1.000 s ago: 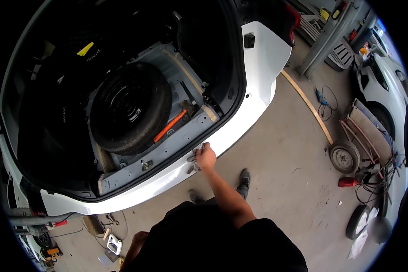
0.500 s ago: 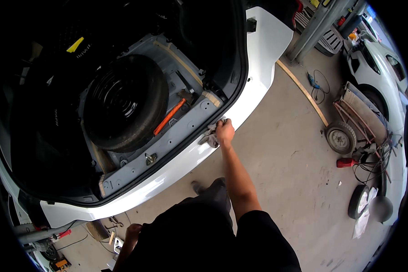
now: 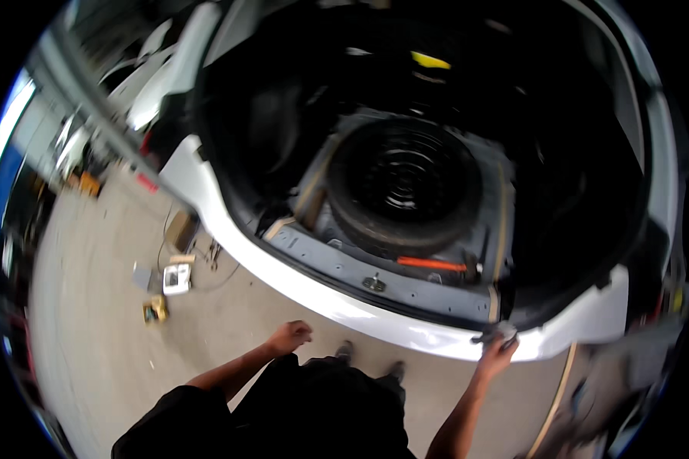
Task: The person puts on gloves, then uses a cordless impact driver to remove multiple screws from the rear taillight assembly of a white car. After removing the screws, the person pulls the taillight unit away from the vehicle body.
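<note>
My right hand (image 3: 499, 356) is closed on a grey rag (image 3: 501, 333) and presses it onto the white rear bumper (image 3: 298, 284), near the right corner of the boot opening. My left hand (image 3: 291, 335) hangs in front of the bumper, apart from it. Its fingers are loosely bent and a little blurred, with nothing seen in them. Inside the open boot lies a black spare tyre (image 3: 344, 218) in its well. An orange-handled tool (image 3: 432, 264), perhaps a hammer, lies between the tyre and the grey rear panel (image 3: 321, 258). A metal latch (image 3: 373, 283) stands on that panel.
On the floor at left are a white case (image 3: 177, 279), a yellow-and-black tool (image 3: 155, 309), a brown block (image 3: 181, 232) and loose cables. A grey lift post (image 3: 92, 115) rises beyond them. A wooden strip (image 3: 556, 398) lies on the floor at right.
My view has swung left, so the boot now sits more to the right. The rag stays in my right hand at the bumper's right side. My left hand has come up and forward.
</note>
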### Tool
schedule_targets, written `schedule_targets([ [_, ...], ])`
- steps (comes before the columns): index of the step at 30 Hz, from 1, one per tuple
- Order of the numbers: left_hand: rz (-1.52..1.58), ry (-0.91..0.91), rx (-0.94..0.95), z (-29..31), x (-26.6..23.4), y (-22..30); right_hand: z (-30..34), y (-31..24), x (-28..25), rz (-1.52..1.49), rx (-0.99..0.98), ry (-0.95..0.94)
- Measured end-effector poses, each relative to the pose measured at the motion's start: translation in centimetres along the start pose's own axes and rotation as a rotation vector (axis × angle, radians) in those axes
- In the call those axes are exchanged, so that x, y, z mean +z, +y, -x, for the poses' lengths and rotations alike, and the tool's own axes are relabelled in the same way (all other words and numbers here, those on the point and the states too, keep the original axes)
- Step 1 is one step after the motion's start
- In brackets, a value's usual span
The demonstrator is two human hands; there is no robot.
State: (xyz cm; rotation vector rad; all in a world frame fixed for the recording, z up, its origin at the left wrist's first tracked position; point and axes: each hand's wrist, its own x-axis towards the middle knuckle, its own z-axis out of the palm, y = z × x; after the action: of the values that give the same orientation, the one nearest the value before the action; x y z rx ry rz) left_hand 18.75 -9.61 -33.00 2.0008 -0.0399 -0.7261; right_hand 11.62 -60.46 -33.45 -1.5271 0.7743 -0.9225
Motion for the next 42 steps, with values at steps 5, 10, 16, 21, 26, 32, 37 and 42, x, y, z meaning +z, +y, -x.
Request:
schedule_targets([
  [5,0.331,0.048,0.188,3.0,8.2,11.1,10.5,-6.0,9.2,0.19,-0.378,-0.969],
  [10,0.765,0.339,0.189,9.1,8.1,10.7,18.4,-13.8,14.1,-0.098,-0.338,-1.607],
  [16,1.005,0.514,0.327,17.2,4.1,6.7,26.3,-16.9,17.1,-0.286,0.113,-1.872],
  [21,1.375,0.613,0.462,21.5,-0.1,-1.4,36.1,-17.8,21.1,-0.274,0.189,-1.88],
  [26,1.523,0.643,0.497,26.6,-8.0,-7.8,47.1,-18.5,25.1,-0.121,-0.114,-1.938],
  [32,1.359,0.794,0.393,32.1,-15.0,-15.4,58.2,-21.0,29.5,0.082,-0.155,-2.097],
  [37,1.692,0.829,0.433,34.1,-21.0,-19.7,64.3,-17.9,36.2,0.016,0.09,-2.014],
  [42,1.739,0.896,0.463,34.3,-28.2,-23.5,73.0,-17.6,42.8,-0.127,0.598,-2.032],
])
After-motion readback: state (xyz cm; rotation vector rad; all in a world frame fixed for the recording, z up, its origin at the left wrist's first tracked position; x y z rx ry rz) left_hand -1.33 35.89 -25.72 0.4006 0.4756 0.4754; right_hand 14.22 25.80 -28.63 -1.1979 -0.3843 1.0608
